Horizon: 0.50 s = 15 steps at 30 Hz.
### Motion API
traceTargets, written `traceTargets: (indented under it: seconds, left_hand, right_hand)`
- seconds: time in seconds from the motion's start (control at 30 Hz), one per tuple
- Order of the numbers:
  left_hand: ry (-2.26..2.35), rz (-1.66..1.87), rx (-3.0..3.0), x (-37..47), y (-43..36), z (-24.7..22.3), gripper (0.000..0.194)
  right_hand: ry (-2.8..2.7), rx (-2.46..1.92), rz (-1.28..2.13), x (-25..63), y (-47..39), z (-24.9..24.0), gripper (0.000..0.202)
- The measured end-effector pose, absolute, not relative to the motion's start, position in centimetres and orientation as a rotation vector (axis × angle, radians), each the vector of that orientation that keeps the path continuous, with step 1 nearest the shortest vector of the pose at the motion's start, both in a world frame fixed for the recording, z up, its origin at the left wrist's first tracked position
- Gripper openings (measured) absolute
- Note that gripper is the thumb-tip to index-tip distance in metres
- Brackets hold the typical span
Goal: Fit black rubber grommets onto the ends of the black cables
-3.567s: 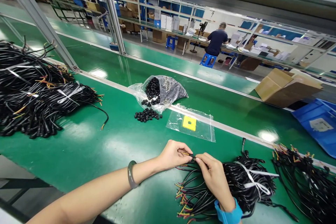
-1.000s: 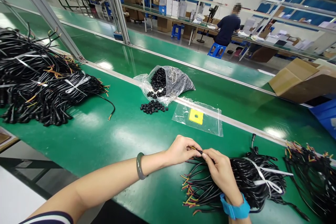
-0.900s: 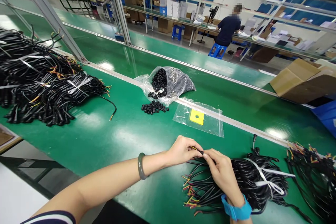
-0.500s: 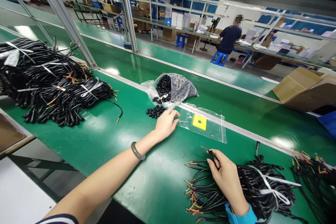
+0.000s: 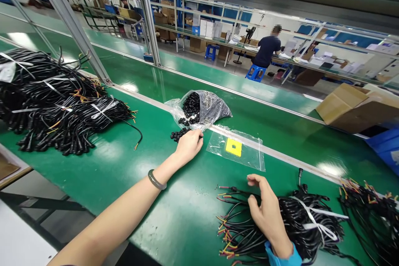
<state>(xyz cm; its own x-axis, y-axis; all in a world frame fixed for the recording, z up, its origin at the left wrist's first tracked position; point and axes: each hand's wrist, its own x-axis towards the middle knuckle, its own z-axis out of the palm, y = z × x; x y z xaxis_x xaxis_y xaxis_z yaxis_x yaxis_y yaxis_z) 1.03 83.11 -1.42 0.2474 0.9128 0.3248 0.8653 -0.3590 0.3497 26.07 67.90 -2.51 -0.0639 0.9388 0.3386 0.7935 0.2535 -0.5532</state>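
A green bench spans the view, a pale strip running along it. On its left side lies the biggest load, a heap of black cables tied with white straps. Next in size is the cable bundle at the lower right, bound with a white tie, its bare coloured wire ends fanned out toward the left. Further back, a clear plastic bag lies on its side, black parts filling its mouth.

The right hand, a blue band at its wrist, is over the bundle's wire ends; its thumb and forefinger are spread, with green surface showing in the gap between them. The left hand reaches to the loose black parts just in front of the bag's mouth and hides some of them. Its fingers curl downward, and I cannot tell whether they pinch a part. Near this hand, on its right, a flat clear pouch holds a yellow piece with a hole.
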Motion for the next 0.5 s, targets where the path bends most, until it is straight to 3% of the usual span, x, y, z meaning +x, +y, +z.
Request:
traceTargets:
  seconds: [0.07,0.2,0.5]
  left_hand:
    - [1.556,0.905,2.307,1.4,82.8,-1.5,0.015]
    - [1.27,1.063,2.048,2.4,82.3,-1.7,0.016]
    - [1.021,0.975,1.427,4.3,82.2,-3.7,0.019]
  right_hand:
    - [-1.848,-1.619,0.351,26.1,67.9,-2.7,0.021]
    - [-1.974,-1.637,0.332,26.3,68.2,-3.2,0.022]
    - [-2.24,-1.638,0.271,26.0,68.2,-2.6,0.03]
